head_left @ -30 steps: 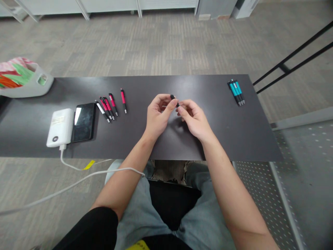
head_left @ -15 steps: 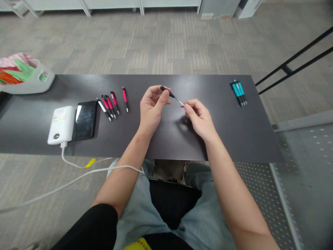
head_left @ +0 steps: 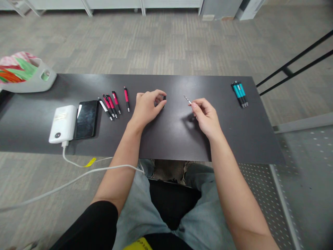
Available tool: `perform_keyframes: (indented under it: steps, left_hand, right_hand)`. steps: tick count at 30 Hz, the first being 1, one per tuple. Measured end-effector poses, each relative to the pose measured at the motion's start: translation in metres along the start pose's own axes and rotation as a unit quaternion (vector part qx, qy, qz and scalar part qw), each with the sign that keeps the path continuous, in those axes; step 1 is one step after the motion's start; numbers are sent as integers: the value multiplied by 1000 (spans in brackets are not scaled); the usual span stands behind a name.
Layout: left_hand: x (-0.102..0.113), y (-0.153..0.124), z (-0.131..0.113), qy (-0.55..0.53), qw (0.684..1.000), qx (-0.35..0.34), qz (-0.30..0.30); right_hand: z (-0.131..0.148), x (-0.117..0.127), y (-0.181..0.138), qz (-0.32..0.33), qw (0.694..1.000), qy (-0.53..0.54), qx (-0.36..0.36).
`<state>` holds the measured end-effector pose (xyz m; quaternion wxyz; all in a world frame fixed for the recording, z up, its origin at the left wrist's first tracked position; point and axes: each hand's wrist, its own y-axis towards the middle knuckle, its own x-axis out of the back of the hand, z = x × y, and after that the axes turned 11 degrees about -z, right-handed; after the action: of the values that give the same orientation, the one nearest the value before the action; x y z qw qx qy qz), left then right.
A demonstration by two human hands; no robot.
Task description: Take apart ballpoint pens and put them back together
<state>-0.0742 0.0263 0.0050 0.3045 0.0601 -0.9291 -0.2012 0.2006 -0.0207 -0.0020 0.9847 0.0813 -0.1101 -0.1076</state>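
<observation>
Head view — right hand [head_left: 205,113] pinches thin refill-like rod [head_left: 187,99] over table [head_left: 177,139]; left hand [head_left: 148,106], farther left, curls nearly closed on black piece [head_left: 164,98] — mostly hidden, perhaps barrel. Rod likely light, stiff, slippery; grip mid-shaft.

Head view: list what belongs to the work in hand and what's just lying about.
Work: black piece in left hand; thin piece in right hand; probably pink pens, white pen, teal pens.
Lying about, apparently: phone, white device, cable, basket.
</observation>
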Motion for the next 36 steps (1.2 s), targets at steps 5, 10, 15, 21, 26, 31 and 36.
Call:
perform_keyframes:
  steps: [5,10,15,21,26,31,36]
  left_hand:
    - [-2,-8,-10,128,992,-14,16]
    - [16,-5,1,129,990,2,64]
    - [20,-6,17,147,979,7,139]
    - [15,-7,16,162,977,-3,136]
    - [11,-6,12,157,980,-5,123]
    - [3,-7,6,155,983,7,97]
    - [3,-8,7,146,984,12,98]
  right_hand:
    - [-1,-2,0,5,1000,-8,1]
    - [1,-1,0,9,1000,-9,5]
    - [0,-3,-1,8,1000,-16,4]
    - [-1,-4,0,12,1000,-16,12]
    - [-2,-5,-1,14,1000,-18,18]
    - [1,-5,-1,20,999,-34,24]
    - [1,-6,-1,24,998,-38,34]
